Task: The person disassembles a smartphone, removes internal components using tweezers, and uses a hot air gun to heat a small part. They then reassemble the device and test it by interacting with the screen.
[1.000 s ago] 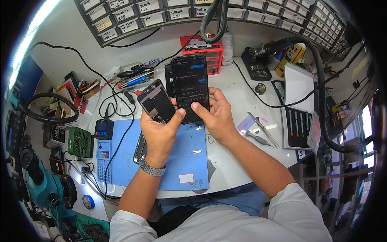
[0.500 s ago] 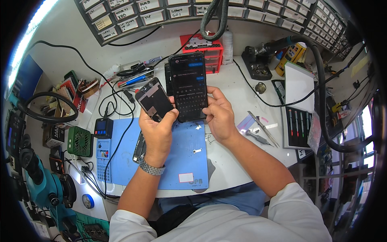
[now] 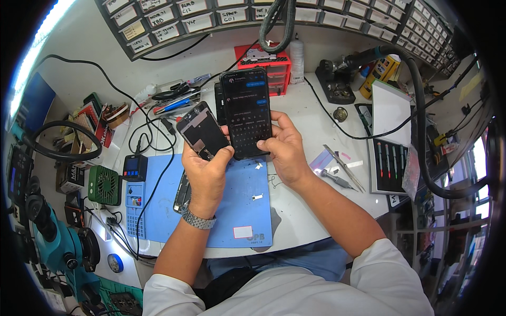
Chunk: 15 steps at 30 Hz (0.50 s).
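A black smartphone (image 3: 245, 95) stands nearly upright over the table, its lit screen showing a dark chat and a keyboard. My right hand (image 3: 289, 158) grips its right edge, with the thumb over the lower keys. My left hand (image 3: 205, 171) is closed round a detached phone display panel (image 3: 206, 131), tilted left, its dark inner side and bare metal patches facing up. Some left fingers reach behind the smartphone's left edge; how they bear on it is hidden. Below the left hand, an opened phone body (image 3: 182, 196) lies partly covered on the blue mat (image 3: 245, 181).
Tweezers (image 3: 345, 168) and a small screwdriver (image 3: 337, 179) lie to the right, beside an open driver case (image 3: 390, 158). A red drawer box (image 3: 279, 73) stands behind. Cables, a green fan (image 3: 104, 184) and a teal microscope (image 3: 58, 242) crowd the left. A black hose (image 3: 419, 110) arches at right.
My right thumb has shifted left, from the smartphone's right edge onto the lower keyboard. Both hands otherwise keep their hold, and the display panel stays almost where it was.
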Each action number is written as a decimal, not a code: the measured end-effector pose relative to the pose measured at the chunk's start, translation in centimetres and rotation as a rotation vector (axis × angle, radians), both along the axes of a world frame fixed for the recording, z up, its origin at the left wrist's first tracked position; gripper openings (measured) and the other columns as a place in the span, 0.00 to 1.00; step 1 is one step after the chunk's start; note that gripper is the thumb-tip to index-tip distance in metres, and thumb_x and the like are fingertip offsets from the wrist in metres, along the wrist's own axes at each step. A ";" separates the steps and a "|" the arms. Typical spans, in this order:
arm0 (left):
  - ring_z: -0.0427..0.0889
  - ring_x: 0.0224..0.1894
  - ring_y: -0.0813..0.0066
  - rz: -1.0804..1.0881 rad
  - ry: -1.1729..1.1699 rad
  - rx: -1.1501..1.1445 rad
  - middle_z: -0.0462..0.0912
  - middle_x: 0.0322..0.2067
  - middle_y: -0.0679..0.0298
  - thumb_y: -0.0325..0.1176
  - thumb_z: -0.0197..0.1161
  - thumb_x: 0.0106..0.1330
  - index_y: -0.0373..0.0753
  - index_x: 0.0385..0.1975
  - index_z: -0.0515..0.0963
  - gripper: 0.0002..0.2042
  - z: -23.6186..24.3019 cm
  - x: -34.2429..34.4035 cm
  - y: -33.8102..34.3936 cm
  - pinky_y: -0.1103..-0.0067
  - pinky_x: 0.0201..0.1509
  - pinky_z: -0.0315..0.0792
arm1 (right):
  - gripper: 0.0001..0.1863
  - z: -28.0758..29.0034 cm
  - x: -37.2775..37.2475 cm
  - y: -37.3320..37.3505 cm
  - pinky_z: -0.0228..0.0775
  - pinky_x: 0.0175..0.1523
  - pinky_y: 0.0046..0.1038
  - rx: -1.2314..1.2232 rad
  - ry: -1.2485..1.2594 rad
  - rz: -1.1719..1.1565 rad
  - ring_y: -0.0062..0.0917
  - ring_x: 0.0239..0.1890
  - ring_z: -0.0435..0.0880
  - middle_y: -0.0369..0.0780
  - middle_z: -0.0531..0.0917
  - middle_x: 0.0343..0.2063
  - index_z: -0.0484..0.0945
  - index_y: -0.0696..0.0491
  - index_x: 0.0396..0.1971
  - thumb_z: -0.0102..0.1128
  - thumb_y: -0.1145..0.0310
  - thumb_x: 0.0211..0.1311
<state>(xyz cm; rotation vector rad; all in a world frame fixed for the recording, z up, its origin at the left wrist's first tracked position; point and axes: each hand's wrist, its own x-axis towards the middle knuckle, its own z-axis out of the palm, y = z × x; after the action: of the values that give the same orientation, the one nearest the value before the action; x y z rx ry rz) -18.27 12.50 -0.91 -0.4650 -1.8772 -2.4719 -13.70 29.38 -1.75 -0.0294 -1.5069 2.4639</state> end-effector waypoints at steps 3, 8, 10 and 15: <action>0.88 0.47 0.74 -0.009 -0.011 0.014 0.88 0.48 0.59 0.18 0.67 0.59 0.34 0.53 0.78 0.20 0.0 0.0 -0.1 0.76 0.54 0.84 | 0.34 -0.1 0.1 0.0 0.79 0.66 0.33 0.089 0.044 -0.007 0.30 0.56 0.88 0.51 0.86 0.54 0.64 0.61 0.68 0.59 0.84 0.61; 0.88 0.47 0.73 -0.022 -0.018 0.001 0.88 0.49 0.59 0.18 0.64 0.59 0.33 0.54 0.78 0.20 0.0 0.0 -0.3 0.76 0.53 0.84 | 0.36 0.1 -0.1 -0.3 0.82 0.67 0.34 0.181 0.162 0.017 0.34 0.61 0.88 0.55 0.86 0.56 0.60 0.61 0.66 0.64 0.89 0.58; 0.88 0.47 0.74 -0.034 -0.027 0.006 0.88 0.49 0.59 0.19 0.63 0.59 0.33 0.54 0.78 0.20 0.1 0.0 -0.3 0.76 0.52 0.84 | 0.37 0.2 -0.2 -0.3 0.84 0.65 0.33 0.194 0.170 0.023 0.34 0.61 0.88 0.56 0.87 0.56 0.60 0.60 0.65 0.65 0.90 0.57; 0.88 0.46 0.74 -0.045 -0.022 0.033 0.89 0.49 0.59 0.19 0.62 0.59 0.33 0.54 0.79 0.20 0.0 0.0 -0.3 0.77 0.52 0.83 | 0.40 0.2 -0.4 -0.6 0.87 0.61 0.32 0.194 0.113 0.013 0.33 0.58 0.90 0.55 0.88 0.56 0.59 0.60 0.64 0.72 0.88 0.55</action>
<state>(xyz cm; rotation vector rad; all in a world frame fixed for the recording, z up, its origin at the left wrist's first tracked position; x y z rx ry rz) -18.25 12.22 -0.92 -0.4863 -1.8516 -2.5426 -14.10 28.76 -1.60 0.1533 -1.6923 2.2758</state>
